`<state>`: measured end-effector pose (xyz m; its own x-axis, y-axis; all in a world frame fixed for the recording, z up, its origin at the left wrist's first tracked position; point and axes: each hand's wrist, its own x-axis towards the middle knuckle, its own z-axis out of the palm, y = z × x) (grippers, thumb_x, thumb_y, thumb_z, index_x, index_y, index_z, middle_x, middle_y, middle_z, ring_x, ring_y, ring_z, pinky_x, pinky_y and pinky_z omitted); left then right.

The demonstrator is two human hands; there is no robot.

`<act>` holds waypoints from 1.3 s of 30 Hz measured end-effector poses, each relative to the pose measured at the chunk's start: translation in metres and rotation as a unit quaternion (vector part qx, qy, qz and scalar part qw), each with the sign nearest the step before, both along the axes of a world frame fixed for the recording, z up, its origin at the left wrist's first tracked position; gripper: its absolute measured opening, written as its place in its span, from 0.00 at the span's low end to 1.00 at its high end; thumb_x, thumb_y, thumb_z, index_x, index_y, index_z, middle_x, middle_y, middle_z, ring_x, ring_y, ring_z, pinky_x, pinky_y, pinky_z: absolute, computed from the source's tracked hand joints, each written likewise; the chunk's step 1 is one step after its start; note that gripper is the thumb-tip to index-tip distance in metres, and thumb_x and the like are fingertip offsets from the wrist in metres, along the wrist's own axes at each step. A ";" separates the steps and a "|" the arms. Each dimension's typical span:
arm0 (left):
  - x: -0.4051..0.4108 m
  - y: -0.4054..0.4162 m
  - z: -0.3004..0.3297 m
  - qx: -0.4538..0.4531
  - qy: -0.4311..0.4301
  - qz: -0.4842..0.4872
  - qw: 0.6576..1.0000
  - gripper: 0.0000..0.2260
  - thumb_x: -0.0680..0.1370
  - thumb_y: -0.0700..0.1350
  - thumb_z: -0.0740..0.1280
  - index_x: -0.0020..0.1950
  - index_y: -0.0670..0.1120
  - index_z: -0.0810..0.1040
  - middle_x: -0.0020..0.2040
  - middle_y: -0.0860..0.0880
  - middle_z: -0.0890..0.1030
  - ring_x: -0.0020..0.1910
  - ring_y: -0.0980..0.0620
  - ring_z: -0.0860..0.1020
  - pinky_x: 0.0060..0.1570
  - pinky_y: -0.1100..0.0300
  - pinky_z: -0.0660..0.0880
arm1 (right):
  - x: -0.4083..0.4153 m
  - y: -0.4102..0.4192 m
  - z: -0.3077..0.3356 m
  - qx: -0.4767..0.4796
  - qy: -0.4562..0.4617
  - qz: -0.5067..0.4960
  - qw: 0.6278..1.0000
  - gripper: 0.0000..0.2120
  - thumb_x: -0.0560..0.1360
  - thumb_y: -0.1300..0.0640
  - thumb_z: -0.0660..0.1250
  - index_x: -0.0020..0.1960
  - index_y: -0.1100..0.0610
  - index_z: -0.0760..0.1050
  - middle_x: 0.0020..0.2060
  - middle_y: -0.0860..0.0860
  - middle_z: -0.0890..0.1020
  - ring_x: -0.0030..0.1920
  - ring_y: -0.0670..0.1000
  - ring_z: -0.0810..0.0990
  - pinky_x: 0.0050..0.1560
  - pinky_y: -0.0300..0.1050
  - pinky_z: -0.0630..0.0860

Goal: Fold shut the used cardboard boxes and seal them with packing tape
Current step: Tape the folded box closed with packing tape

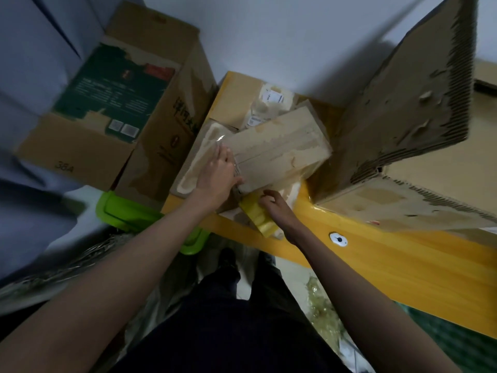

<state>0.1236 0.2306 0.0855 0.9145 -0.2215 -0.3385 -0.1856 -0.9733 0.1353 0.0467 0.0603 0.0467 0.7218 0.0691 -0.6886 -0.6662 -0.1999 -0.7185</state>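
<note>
A yellow tabletop (pixel 376 254) stands against a pale wall, crowded with worn cardboard. At its near edge lies a small flat box (pixel 279 149), its flaps folded down, the surface scarred with old tape marks. The left hand (pixel 217 176) lies flat on the box's left end, fingers straight and together, pressing a strip of clear tape (pixel 228 154) that glints beside the fingertips. The right hand (pixel 274 208) curls round a yellow tape dispenser (pixel 258 216) just off the box's near corner; the exact grip is partly hidden.

By the look of it, this box is closed and its sealing is under way: one strip is being smoothed down, and whether it is cut from the roll cannot be told. Its other seams may need tape too.

More remains. A large box (pixel 403 146) to the right has a ragged flap standing up, so it looks unclosed. A tall box (pixel 129 103) with a green label (pixel 113 92) stands left of the tabletop; its state is unclear. A green bin (pixel 129 211) sits below it.
</note>
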 end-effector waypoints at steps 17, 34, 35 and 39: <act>0.003 -0.006 -0.014 0.070 0.043 0.002 0.997 0.38 0.83 0.58 0.55 0.80 0.34 0.41 0.81 0.36 0.40 0.81 0.41 0.42 0.79 0.51 0.45 | -0.078 -0.187 -0.111 -0.436 0.079 0.019 0.896 0.18 0.79 0.66 0.61 0.67 0.57 0.74 0.64 0.62 0.68 0.63 0.66 0.69 0.55 0.54 0.67; -0.014 0.007 -0.022 -0.014 0.012 0.040 0.999 0.35 0.84 0.61 0.51 0.82 0.45 0.41 0.82 0.47 0.37 0.81 0.46 0.40 0.78 0.47 0.39 | -0.033 -0.069 0.009 -0.089 -0.315 0.043 0.944 0.07 0.80 0.59 0.69 0.56 0.51 0.77 0.49 0.42 0.81 0.50 0.43 0.80 0.48 0.37 0.75; -0.016 0.009 -0.022 -0.022 0.002 0.044 0.999 0.34 0.84 0.61 0.51 0.82 0.46 0.42 0.82 0.48 0.39 0.81 0.46 0.41 0.77 0.47 0.39 | -0.019 -0.058 0.023 -0.059 -0.337 0.068 0.937 0.07 0.80 0.59 0.69 0.57 0.51 0.77 0.50 0.41 0.81 0.50 0.41 0.80 0.48 0.36 0.75; -0.023 0.008 -0.019 -0.053 -0.025 0.055 0.997 0.30 0.85 0.57 0.53 0.83 0.48 0.47 0.83 0.51 0.42 0.81 0.46 0.41 0.77 0.46 0.37 | 0.034 -0.034 0.033 -0.023 -0.359 0.146 0.922 0.07 0.81 0.58 0.67 0.59 0.53 0.77 0.50 0.40 0.81 0.50 0.41 0.80 0.46 0.37 0.77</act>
